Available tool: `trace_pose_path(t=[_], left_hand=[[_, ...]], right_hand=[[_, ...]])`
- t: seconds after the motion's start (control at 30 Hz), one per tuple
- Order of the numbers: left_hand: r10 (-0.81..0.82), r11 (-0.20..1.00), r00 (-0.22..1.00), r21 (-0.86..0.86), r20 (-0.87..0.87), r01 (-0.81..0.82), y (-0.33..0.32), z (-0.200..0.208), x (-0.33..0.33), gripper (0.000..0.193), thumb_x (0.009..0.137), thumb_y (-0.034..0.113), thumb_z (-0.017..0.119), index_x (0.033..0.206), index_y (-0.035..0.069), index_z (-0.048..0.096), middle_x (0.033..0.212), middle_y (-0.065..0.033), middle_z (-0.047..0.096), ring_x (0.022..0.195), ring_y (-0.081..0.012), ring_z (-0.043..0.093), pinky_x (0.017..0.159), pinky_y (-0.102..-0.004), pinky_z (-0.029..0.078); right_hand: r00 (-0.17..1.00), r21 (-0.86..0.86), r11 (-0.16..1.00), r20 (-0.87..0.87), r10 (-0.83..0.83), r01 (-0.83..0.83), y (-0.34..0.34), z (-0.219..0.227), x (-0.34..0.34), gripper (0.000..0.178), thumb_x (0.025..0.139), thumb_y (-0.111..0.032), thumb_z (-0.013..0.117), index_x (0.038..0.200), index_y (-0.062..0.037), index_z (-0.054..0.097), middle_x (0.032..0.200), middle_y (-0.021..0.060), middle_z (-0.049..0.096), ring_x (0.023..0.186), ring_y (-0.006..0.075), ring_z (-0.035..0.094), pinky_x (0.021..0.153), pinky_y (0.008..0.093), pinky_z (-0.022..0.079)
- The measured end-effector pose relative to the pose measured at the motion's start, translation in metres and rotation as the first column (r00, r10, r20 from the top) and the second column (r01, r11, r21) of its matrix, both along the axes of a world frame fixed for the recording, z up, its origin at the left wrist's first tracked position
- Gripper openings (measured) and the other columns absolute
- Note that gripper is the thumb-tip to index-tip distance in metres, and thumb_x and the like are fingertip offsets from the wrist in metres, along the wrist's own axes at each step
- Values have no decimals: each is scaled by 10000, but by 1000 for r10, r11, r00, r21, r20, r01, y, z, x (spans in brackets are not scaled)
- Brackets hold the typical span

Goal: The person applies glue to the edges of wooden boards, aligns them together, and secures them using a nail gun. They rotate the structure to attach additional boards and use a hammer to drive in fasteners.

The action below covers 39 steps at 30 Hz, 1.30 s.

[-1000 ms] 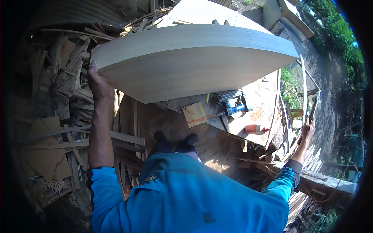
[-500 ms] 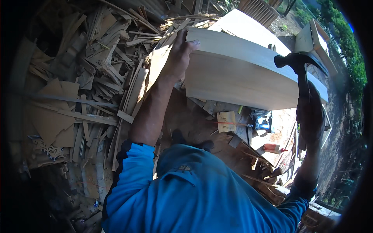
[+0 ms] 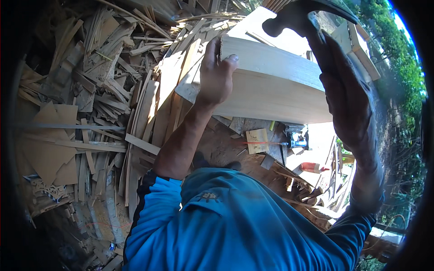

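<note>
A long pale wooden box or panel (image 3: pixel 280 92) stretches across the upper middle, its narrow edge facing up. My left hand (image 3: pixel 218 74) grips its left end, with the thumb over the top edge and the fingers behind. A dark claw hammer (image 3: pixel 300 19) is raised near the right end of the wood. My right hand (image 3: pixel 346 101) is wrapped round its handle, which the fingers partly hide. The hammer head is apart from the wood, and the hand covers the wood's right end.
Offcuts and broken boards (image 3: pixel 106 67) are heaped along the left. Below the wood lie a small square wood piece (image 3: pixel 257 141), a blue power tool (image 3: pixel 296 137) with an orange line, and a red bottle (image 3: pixel 313 167). Another wooden box (image 3: pixel 357 47) stands far right, before green plants.
My right hand has lifted the hammer up and toward me, away from the wood's right end. My left hand keeps its hold on the left end. The view has shifted slightly.
</note>
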State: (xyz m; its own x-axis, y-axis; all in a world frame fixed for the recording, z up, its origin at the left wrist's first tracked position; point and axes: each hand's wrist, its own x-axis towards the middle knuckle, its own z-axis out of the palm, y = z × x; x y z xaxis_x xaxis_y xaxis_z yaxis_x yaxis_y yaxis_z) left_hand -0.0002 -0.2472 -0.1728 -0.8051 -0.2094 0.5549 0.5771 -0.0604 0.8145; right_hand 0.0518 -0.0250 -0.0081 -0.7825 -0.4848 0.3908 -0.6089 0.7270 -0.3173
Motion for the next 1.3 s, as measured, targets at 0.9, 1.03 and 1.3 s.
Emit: trace_pose_path(t=[0.9,1.03,1.3], left_hand=[[-49,999,995,-1,92,49,1,5,1,545,909,85,483,1421,-40,344,1267,-155,508,1140,-209,522,997,-338,421],[-58,992,985,-103,163,75,-2,9,5,467,908,112,500,1353,1,409,1177,-102,515,986,-165,508,910,-315,433],[-87,990,979,128,182,64,4,18,4,454,882,154,508,1295,-31,471,1154,-119,551,1009,-188,534,924,-310,439]], right_hand=[[985,102,991,160,72,-89,4,-27,0,618,880,8,606,1459,-123,431,1047,227,693,886,430,691,725,468,562],[992,118,992,121,24,-38,6,-23,4,526,949,-135,591,1453,-109,442,984,233,688,870,428,674,733,487,526],[999,18,1000,-43,25,-24,13,-31,10,493,969,-134,570,1447,-116,447,986,229,689,890,419,672,749,485,521]])
